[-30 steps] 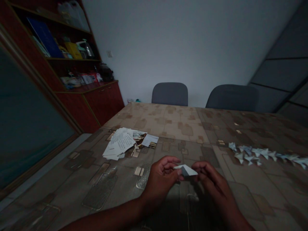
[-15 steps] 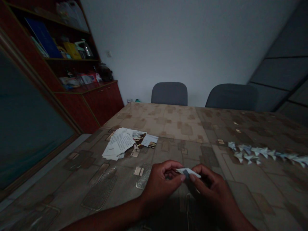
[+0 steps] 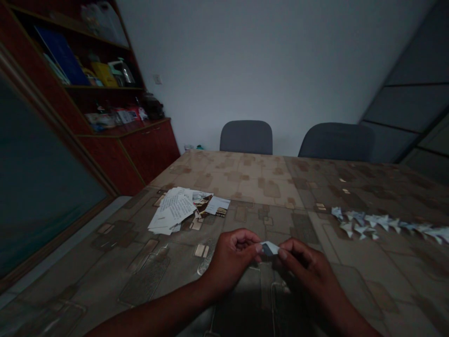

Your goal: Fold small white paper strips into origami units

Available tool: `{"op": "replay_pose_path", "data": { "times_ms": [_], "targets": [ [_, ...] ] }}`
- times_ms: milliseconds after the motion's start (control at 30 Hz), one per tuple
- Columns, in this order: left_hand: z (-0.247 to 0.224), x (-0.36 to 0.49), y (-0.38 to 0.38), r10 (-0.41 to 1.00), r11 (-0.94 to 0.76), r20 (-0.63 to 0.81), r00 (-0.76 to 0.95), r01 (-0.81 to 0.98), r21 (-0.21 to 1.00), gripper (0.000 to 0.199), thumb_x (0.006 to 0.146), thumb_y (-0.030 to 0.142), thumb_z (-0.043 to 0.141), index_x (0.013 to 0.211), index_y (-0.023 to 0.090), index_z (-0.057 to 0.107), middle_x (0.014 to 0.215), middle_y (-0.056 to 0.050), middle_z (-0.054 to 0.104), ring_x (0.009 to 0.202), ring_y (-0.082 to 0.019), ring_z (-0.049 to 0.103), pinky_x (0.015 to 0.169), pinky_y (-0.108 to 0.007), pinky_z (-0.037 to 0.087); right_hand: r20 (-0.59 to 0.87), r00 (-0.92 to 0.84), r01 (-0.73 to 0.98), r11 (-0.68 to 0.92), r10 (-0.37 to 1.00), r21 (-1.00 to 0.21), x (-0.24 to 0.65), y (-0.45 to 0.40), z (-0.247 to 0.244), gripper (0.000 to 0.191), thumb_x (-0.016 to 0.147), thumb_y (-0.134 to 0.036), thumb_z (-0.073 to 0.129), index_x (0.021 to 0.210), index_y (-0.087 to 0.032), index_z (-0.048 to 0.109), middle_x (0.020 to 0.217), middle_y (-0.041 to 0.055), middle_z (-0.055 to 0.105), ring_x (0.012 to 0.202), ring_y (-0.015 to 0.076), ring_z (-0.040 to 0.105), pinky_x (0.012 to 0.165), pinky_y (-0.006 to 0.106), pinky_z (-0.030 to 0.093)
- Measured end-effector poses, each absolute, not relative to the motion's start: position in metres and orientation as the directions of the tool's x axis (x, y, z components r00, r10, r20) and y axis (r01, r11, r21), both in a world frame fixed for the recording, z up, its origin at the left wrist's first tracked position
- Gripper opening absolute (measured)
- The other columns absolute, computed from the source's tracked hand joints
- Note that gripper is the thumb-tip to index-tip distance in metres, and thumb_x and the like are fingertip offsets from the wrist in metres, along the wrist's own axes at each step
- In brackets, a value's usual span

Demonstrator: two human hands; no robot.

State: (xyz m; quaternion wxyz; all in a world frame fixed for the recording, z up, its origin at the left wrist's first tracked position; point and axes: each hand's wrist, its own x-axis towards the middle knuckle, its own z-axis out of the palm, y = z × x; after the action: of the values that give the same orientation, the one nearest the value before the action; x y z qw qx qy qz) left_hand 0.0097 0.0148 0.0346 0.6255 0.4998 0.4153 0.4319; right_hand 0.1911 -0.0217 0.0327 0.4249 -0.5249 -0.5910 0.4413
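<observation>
A small folded piece of paper (image 3: 269,248), white with a dark grey patch, is held between my two hands above the near part of the table. My left hand (image 3: 235,255) pinches its left end between thumb and fingers. Its right end sits in the pinch of my right hand (image 3: 307,262). To the left, beyond my left hand, lies a loose pile of printed paper pieces (image 3: 173,210). Several folded paper shapes with pointed tips (image 3: 382,222) stand in rows on the right side of the table.
A patterned cloth covers the table (image 3: 245,175). Two grey chairs (image 3: 246,137) stand at its far side, against a pale wall. On the left is a reddish wooden cabinet (image 3: 150,150) with shelves holding a kettle (image 3: 126,72) and a blue folder (image 3: 63,54).
My hands have moved slightly apart, each now gripping nearer an end of the folded paper. The paper has shifted a little up and tilted, showing more of its dark patch.
</observation>
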Motion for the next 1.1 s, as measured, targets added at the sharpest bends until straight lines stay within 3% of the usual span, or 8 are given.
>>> {"op": "replay_pose_path", "data": {
  "times_ms": [167, 267, 333, 433, 533, 800, 1100],
  "targets": [
    [0.034, 0.004, 0.025, 0.927, 0.223, -0.142, 0.347, -0.207, 0.953, 0.02, 0.069, 0.026, 0.076, 0.076, 0.012, 0.064, 0.061, -0.001, 0.065, 0.051, -0.009, 0.057, 0.052, -0.02, 0.041, 0.067, -0.04, 0.315, 0.077, 0.997, -0.946, 0.199, -0.018, 0.036, 0.036, 0.091, -0.043, 0.047, 0.064, -0.02, 0.054, 0.057, -0.0023, 0.049, 0.052, 0.0124, 0.045, 0.047, 0.024, 0.034],
    [0.033, 0.0, 0.03, 0.867, 0.336, -0.187, 0.462, -0.264, 0.904, 0.029, 0.066, 0.029, 0.08, 0.081, 0.012, 0.062, 0.063, -0.002, 0.066, 0.05, -0.008, 0.056, 0.052, -0.02, 0.042, 0.218, -0.04, 0.393, 0.216, 0.975, -0.894, 0.203, -0.015, 0.037, 0.012, 0.085, -0.031, 0.058, 0.089, -0.022, 0.063, 0.071, 0.0012, 0.063, 0.066, 0.0167, 0.059, 0.061, 0.028, 0.046],
    [0.033, 0.0, 0.031, 0.817, 0.392, -0.198, 0.542, -0.269, 0.88, 0.033, 0.064, 0.029, 0.081, 0.083, 0.012, 0.06, 0.062, -0.001, 0.065, 0.048, -0.008, 0.055, 0.05, -0.02, 0.041, 0.302, -0.126, 0.412, 0.327, 0.945, -0.851, 0.203, -0.015, 0.038, 0.02, 0.083, -0.023, 0.06, 0.102, -0.024, 0.064, 0.08, 0.0025, 0.067, 0.073, 0.0182, 0.063, 0.067, 0.03, 0.048],
    [0.031, 0.001, 0.029, 0.786, 0.415, -0.2, 0.585, -0.26, 0.872, 0.034, 0.065, 0.028, 0.081, 0.084, 0.014, 0.057, 0.059, 0.001, 0.063, 0.047, -0.008, 0.054, 0.049, -0.02, 0.039, 0.373, -0.267, 0.394, 0.454, 0.888, -0.799, 0.199, -0.015, 0.04, 0.015, 0.084, -0.016, 0.058, 0.092, -0.026, 0.067, 0.08, 0.0013, 0.069, 0.073, 0.0169, 0.064, 0.066, 0.029, 0.048],
    [0.032, 0.004, 0.024, 0.819, 0.371, -0.178, 0.545, -0.267, 0.889, 0.033, 0.07, 0.033, 0.077, 0.086, 0.015, 0.054, 0.059, 0.0, 0.064, 0.049, -0.01, 0.057, 0.052, -0.021, 0.041, 0.427, -0.273, 0.395, 0.505, 0.862, -0.767, 0.197, -0.015, 0.041, 0.014, 0.084, -0.014, 0.057, 0.082, -0.025, 0.066, 0.075, 0.0001, 0.067, 0.07, 0.0156, 0.064, 0.063, 0.027, 0.046],
    [0.043, 0.008, 0.014, 0.877, 0.182, -0.066, 0.477, -0.202, 0.962, 0.032, 0.075, 0.04, 0.074, 0.085, 0.014, 0.059, 0.067, -0.003, 0.064, 0.061, -0.013, 0.063, 0.062, -0.025, 0.047, 0.424, -0.216, 0.456, 0.475, 0.88, -0.753, 0.196, -0.016, 0.044, 0.014, 0.085, -0.014, 0.055, 0.081, -0.023, 0.066, 0.074, 0.0019, 0.066, 0.069, 0.0175, 0.063, 0.062, 0.03, 0.047],
    [0.042, 0.009, 0.013, 0.873, 0.245, -0.125, 0.472, -0.202, 0.948, 0.034, 0.069, 0.04, 0.078, 0.081, 0.012, 0.064, 0.064, -0.002, 0.062, 0.057, -0.012, 0.061, 0.059, -0.024, 0.046, 0.441, -0.252, 0.47, 0.507, 0.861, -0.722, 0.191, -0.018, 0.05, 0.015, 0.082, -0.014, 0.058, 0.08, -0.025, 0.068, 0.07, 0.0012, 0.067, 0.066, 0.0179, 0.062, 0.06, 0.032, 0.046]
  ]
}}
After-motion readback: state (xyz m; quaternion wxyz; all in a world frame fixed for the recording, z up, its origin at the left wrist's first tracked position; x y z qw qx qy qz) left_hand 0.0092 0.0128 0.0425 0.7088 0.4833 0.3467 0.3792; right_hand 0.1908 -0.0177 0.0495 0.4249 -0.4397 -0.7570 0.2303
